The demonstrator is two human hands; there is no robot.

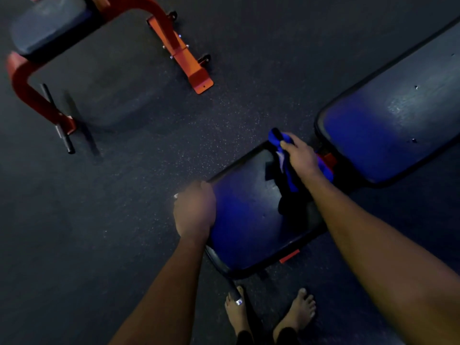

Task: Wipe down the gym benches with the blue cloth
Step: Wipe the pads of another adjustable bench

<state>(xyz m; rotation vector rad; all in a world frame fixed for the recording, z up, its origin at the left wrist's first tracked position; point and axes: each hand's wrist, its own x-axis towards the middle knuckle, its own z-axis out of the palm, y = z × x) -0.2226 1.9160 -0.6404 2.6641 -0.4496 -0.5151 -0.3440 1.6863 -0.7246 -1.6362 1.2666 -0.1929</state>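
Bare feet (298,310) stood at seat pad's (244,220) near end. Left hand (194,210) curled over its left edge, bracing. Right hand (301,155) gripped bunched blue cloth (277,138) at pad's far edge. Looked mid-wipe on seat; next likely needs reach to back pad (388,115), then orange-framed bench (49,26) beyond.

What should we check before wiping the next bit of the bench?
1. Right hand holds the blue cloth: ok.
2. Left hand grips the seat pad edge: ok.
3. Cloth flat on the pad: cannot tell, too dark.
4. Back pad close to the cloth: ok.
5. Bare foot away from the bench bar: not ok, it is at the bar's end.
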